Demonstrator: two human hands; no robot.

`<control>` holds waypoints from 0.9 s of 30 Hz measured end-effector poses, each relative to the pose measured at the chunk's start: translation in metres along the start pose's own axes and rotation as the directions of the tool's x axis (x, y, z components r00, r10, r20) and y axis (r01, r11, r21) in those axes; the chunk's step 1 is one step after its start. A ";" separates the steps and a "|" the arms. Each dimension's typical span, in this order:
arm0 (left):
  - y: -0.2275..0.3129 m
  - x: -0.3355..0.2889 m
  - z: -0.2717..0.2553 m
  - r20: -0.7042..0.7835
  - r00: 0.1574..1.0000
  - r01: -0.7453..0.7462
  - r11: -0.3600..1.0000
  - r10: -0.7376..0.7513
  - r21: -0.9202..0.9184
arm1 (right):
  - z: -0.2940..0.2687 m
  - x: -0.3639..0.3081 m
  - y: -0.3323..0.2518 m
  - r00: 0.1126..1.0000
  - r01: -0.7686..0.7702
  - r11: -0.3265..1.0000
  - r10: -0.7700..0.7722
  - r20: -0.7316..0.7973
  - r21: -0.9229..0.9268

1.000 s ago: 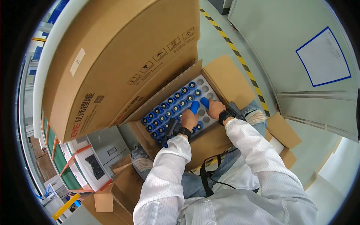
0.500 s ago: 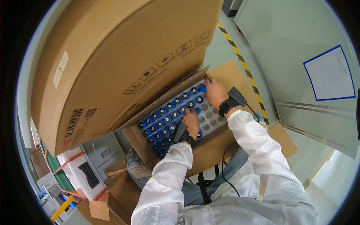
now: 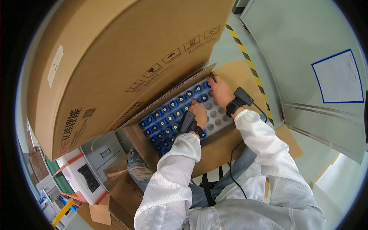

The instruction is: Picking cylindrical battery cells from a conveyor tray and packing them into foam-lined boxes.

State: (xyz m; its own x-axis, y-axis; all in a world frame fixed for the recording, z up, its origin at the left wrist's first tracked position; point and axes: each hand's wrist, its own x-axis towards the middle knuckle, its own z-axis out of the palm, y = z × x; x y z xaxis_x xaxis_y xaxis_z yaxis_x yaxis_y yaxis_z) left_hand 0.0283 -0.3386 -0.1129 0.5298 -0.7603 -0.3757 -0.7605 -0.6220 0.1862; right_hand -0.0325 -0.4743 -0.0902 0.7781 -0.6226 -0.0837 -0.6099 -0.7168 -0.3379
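Blue cylindrical battery cells (image 3: 172, 104) stand upright in rows in a pale tray (image 3: 220, 126) inside an open cardboard box (image 3: 214, 147). My left hand (image 3: 199, 114) reaches over the rows with curled fingers; their tips are on a cell in the second row from the far side, and the hand hides most of it. At the tray's far right corner, my right hand (image 3: 222, 92) has its thumb and fingers closed at the top of a cell (image 3: 208, 84). Round vacant slots (image 3: 218, 122) show between and below the hands. Dark devices are strapped to both wrists.
A tall cardboard carton (image 3: 126, 50) rises along the box's far left side. Box flaps (image 3: 239, 82) spread at the right, near striped floor tape (image 3: 249, 61) and a grey panel (image 3: 303, 50). A black cable (image 3: 231, 168) hangs over my lap. Another open carton (image 3: 122, 195) lies lower left.
My left hand has moved farther from me, onto the second row. The blue side of a cell that showed beside my right fingers is no longer seen; a cell stands at the corner there.
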 end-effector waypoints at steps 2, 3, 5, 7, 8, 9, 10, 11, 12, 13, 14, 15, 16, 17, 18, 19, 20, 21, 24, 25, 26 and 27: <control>-0.001 -0.003 -0.001 -0.019 0.999 -0.043 0.991 0.041 -0.124 | -0.006 -0.023 0.001 0.982 0.129 0.933 -0.073 -0.175 0.335; 0.000 -0.005 -0.001 -0.050 0.996 -0.090 0.965 0.080 -0.244 | -0.007 -0.035 0.007 0.983 0.118 0.936 -0.063 -0.171 0.331; 0.000 -0.013 -0.003 -0.007 0.994 -0.103 0.952 0.106 -0.288 | -0.011 -0.061 0.020 0.995 0.049 0.916 -0.012 -0.096 0.397; -0.009 -0.018 -0.002 -0.103 0.989 -0.141 0.895 0.107 -0.424 | -0.020 -0.082 0.024 0.995 0.045 0.911 -0.005 -0.098 0.411; -0.019 -0.018 -0.001 -0.174 0.978 -0.184 0.859 0.113 -0.478 | -0.021 -0.091 0.023 0.998 0.000 0.901 0.028 -0.058 0.433; -0.026 -0.018 -0.001 -0.173 0.978 -0.187 0.860 0.117 -0.475 | -0.022 -0.099 0.024 0.998 -0.044 0.892 0.059 -0.019 0.451; -0.034 -0.019 -0.002 -0.191 0.974 -0.206 0.830 0.123 -0.518 | -0.022 -0.105 0.027 0.998 -0.045 0.890 0.061 -0.022 0.453; -0.038 -0.022 -0.001 -0.208 0.970 -0.224 0.799 0.127 -0.558 | -0.020 -0.111 0.029 0.997 -0.022 0.890 0.054 -0.056 0.456; -0.039 -0.024 -0.001 -0.205 0.970 -0.225 0.807 0.131 -0.547 | -0.020 -0.114 0.029 0.995 -0.001 0.889 0.048 -0.091 0.457; -0.038 -0.026 -0.002 -0.206 0.969 -0.228 0.809 0.135 -0.542 | -0.020 -0.117 0.029 0.994 -0.001 0.888 0.051 -0.095 0.460; -0.036 -0.028 -0.002 -0.185 0.974 -0.212 0.809 0.130 -0.548 | -0.020 -0.119 0.030 0.994 -0.012 0.880 0.064 -0.093 0.475; -0.035 -0.031 -0.002 -0.160 0.979 -0.194 0.808 0.125 -0.556 | -0.023 -0.121 0.029 0.993 -0.027 0.873 0.080 -0.088 0.487; -0.035 -0.033 -0.002 -0.158 0.979 -0.196 0.809 0.129 -0.554 | -0.024 -0.121 0.028 0.992 -0.031 0.872 0.085 -0.088 0.489; -0.035 -0.035 -0.002 -0.143 0.980 -0.194 0.792 0.135 -0.578 | -0.024 -0.120 0.026 0.992 -0.040 0.869 0.095 -0.087 0.494; -0.035 -0.036 -0.002 -0.131 0.981 -0.191 0.776 0.140 -0.602 | -0.025 -0.119 0.024 0.991 -0.046 0.865 0.103 -0.087 0.499; -0.032 -0.039 -0.001 -0.131 0.981 -0.194 0.776 0.143 -0.601 | -0.024 -0.119 0.024 0.990 -0.047 0.865 0.105 -0.089 0.499; -0.027 -0.043 0.002 -0.141 0.984 -0.170 0.803 0.108 -0.571 | -0.024 -0.119 0.023 0.990 -0.035 0.865 0.098 -0.101 0.500; -0.024 -0.046 0.004 -0.151 0.986 -0.143 0.830 0.071 -0.539 | -0.023 -0.119 0.022 0.990 -0.022 0.864 0.090 -0.111 0.503; -0.017 -0.044 0.008 -0.174 0.984 -0.117 0.881 0.040 -0.459 | -0.023 -0.123 0.023 0.991 -0.048 0.871 0.103 -0.086 0.488; -0.014 -0.043 0.010 -0.173 0.984 -0.116 0.879 0.039 -0.463 | -0.022 -0.125 0.026 0.991 -0.049 0.873 0.102 -0.084 0.484; -0.011 -0.041 0.011 -0.128 0.991 -0.081 0.890 0.025 -0.448 | -0.022 -0.128 0.029 0.989 -0.069 0.866 0.123 -0.078 0.496; -0.013 -0.040 0.011 -0.086 0.996 -0.045 0.904 0.009 -0.426 | -0.022 -0.129 0.028 0.987 -0.085 0.855 0.142 -0.074 0.512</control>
State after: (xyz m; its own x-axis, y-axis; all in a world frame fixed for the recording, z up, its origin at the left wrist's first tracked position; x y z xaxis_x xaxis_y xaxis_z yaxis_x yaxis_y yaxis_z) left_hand 0.0131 -0.2979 -0.1107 0.5532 -0.7791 -0.2950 -0.5509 -0.6077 0.5720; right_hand -0.1536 -0.4212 -0.0678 0.6700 -0.7398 -0.0615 -0.5107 -0.3992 -0.7615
